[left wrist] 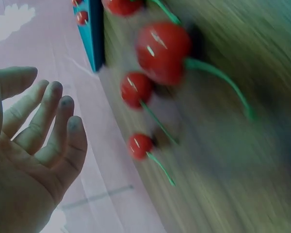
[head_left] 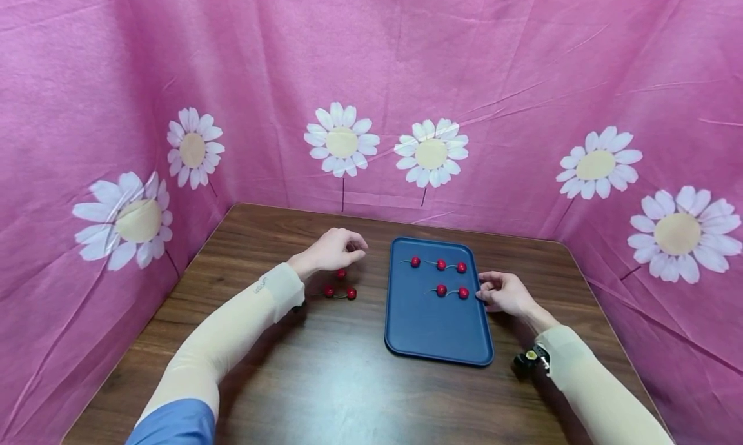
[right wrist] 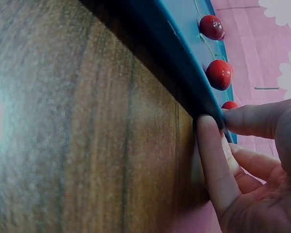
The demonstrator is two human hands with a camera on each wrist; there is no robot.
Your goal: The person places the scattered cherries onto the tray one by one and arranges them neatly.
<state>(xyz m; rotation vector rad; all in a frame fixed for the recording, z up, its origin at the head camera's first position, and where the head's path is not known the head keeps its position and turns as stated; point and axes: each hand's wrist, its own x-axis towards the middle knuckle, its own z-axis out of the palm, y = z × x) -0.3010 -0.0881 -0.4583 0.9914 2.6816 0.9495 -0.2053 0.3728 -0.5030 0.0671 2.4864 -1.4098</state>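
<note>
My left hand (head_left: 335,249) hovers above the table, left of the tray, its fingers loosely bent around nothing. Just below it lie several red cherries with green stems, among them one cherry (head_left: 351,293) and, large in the left wrist view, another cherry (left wrist: 163,51). In that view the palm and spread fingers of the left hand (left wrist: 39,145) are bare. At the right side of a blue tray (head_left: 438,329), my right hand (head_left: 507,295) pinches the rim. The right wrist view shows thumb and fingers on either side of the tray's rim (right wrist: 194,82).
Several cherries lie on the tray in two rows, one being a cherry (head_left: 415,262) at its upper left. The tray stands on a brown wooden table (head_left: 325,380). A pink cloth (head_left: 371,58) with daisies hangs behind and at both sides.
</note>
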